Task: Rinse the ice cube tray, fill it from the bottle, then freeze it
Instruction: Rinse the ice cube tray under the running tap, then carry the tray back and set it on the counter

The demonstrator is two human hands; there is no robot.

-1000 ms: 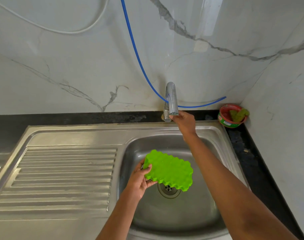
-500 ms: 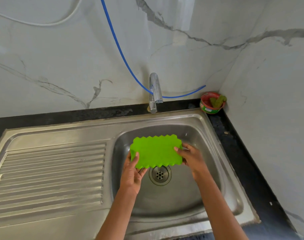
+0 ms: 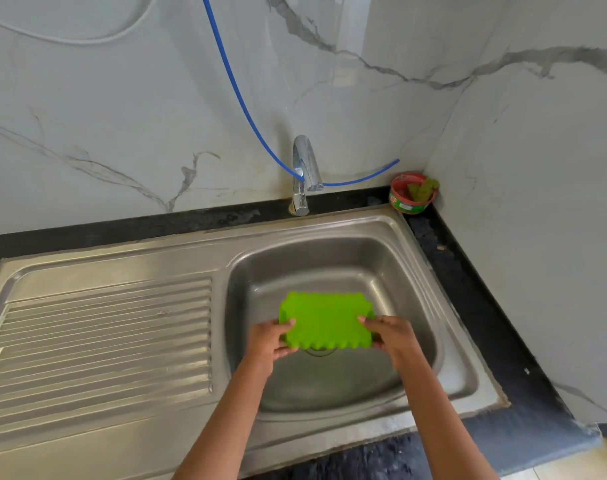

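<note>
Fingers (image 3: pixel 285 350) of the left hand (image 3: pixel 265 341) curl under the left short edge of the green ice cube tray (image 3: pixel 326 320) with the thumb laid on top, and the right hand (image 3: pixel 393 336) pinches the opposite edge the same way. Both forearms reach forward and angle inward, holding the tray roughly level between the fingertips above the sink (image 3: pixel 416 244) basin, the drain (image 3: pixel 321 352) showing just under its near edge. The tap (image 3: pixel 305 168) stands well beyond the fingers, by the wall.
</note>
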